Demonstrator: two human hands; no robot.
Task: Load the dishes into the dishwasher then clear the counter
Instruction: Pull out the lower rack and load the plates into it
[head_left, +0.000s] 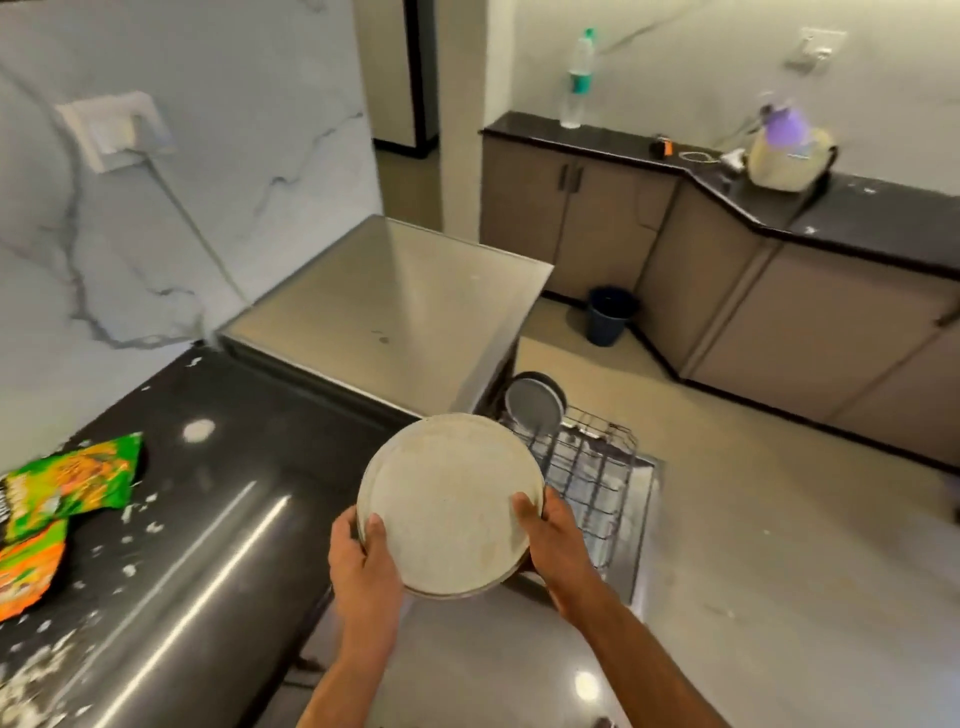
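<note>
We grip the round grey metal plate (449, 506) with both hands, left hand (361, 558) and right hand (553, 543), fingers curled over its rim. It hangs past the black counter (218, 519) edge, beside the wire dishwasher rack (592, 478). Snack packet (67, 488) print is unreadable.

Snack packets (49, 512) cut off leftward

I see the dishwasher rack (587, 467) pulled out below and to the right of my hands; one steel plate (534, 404) stands upright at its far end, the wire slots nearer me look free. The plate I hold (449, 506) hides the rack's near left corner. The dishwasher's steel top (395, 306) overhangs the rack's back. On the left, the desk (208, 493) edge runs close beside my left hand (363, 564). Floor (779, 545) to the right lies open.
</note>
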